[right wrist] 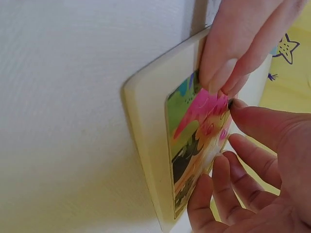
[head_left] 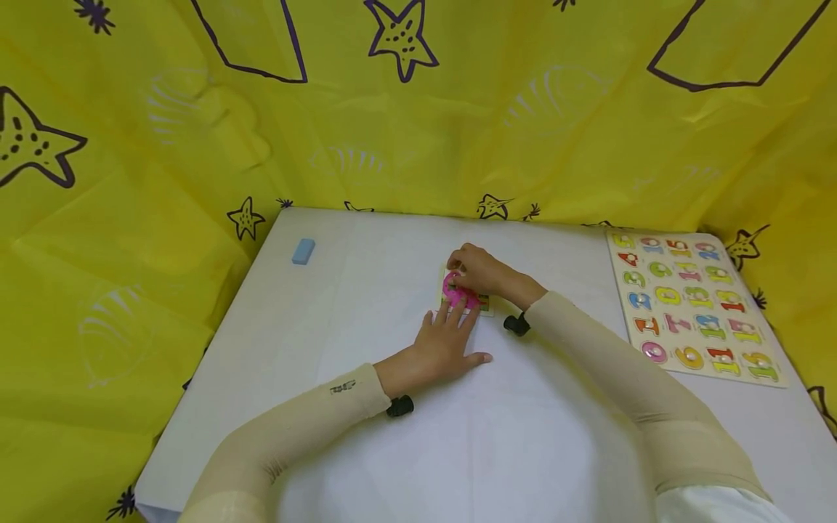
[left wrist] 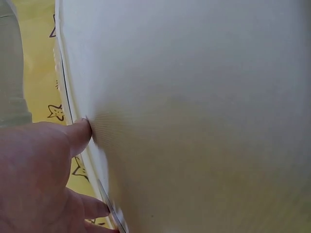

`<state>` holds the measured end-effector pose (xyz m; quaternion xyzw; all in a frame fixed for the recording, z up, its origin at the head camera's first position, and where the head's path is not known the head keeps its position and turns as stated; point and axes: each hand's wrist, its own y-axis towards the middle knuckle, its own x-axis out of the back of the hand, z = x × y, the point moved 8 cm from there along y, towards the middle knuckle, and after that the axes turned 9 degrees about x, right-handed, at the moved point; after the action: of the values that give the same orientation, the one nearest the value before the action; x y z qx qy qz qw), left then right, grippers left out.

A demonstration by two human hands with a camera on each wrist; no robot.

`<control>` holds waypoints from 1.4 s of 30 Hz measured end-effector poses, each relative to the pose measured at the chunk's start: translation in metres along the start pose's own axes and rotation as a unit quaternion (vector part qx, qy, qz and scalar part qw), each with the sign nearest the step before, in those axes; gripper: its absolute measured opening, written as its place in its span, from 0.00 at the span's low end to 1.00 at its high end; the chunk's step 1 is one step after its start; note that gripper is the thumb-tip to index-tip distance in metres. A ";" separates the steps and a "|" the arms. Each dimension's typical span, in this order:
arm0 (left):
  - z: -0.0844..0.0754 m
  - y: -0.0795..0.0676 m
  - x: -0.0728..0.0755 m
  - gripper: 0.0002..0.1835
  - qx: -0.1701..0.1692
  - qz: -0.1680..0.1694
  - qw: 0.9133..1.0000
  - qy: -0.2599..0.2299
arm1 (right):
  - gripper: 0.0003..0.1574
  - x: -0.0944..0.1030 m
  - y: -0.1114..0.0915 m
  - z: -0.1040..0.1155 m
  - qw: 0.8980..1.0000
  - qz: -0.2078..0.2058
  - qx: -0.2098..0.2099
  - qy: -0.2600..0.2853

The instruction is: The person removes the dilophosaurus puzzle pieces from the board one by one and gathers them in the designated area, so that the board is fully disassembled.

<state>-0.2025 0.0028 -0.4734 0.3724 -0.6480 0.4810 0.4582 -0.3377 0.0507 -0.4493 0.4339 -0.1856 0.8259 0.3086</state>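
Observation:
A small picture puzzle in a pale wooden frame (right wrist: 146,97) lies on the white table; its picture is mostly pink, with green, orange and dark parts. My left hand (head_left: 441,349) rests its straight fingertips on the near part of the pink picture (head_left: 466,296), with the thumb spread to the right. Over the puzzle's far side, my right hand (head_left: 482,272) has curled fingers and seems to pinch a small dark-edged puzzle piece (right wrist: 231,104) at the thumb tip. The fingers largely hide that piece. The left wrist view shows the left hand (left wrist: 39,170) but not the puzzle.
On the right of the table (head_left: 366,290) lies a number board (head_left: 676,338) with colourful numerals. A light blue block (head_left: 304,251) sits near the back left. Yellow cloth (head_left: 418,145) with starfish and shell drawings hangs behind and at both sides.

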 end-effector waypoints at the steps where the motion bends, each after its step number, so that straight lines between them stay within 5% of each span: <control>1: 0.000 0.000 0.000 0.50 -0.001 -0.001 1.000 0.000 | 0.20 0.000 0.000 0.000 1.000 -0.001 -0.001 0.000; 42: 0.001 0.002 0.000 0.51 -0.021 0.023 0.999 -0.033 | 0.22 -0.004 0.002 -0.002 1.000 0.018 -0.009 0.010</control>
<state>-0.2045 0.0023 -0.4744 0.3637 -0.6809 0.4652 0.4332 -0.3386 0.0490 -0.4537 0.4192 -0.1978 0.8338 0.2999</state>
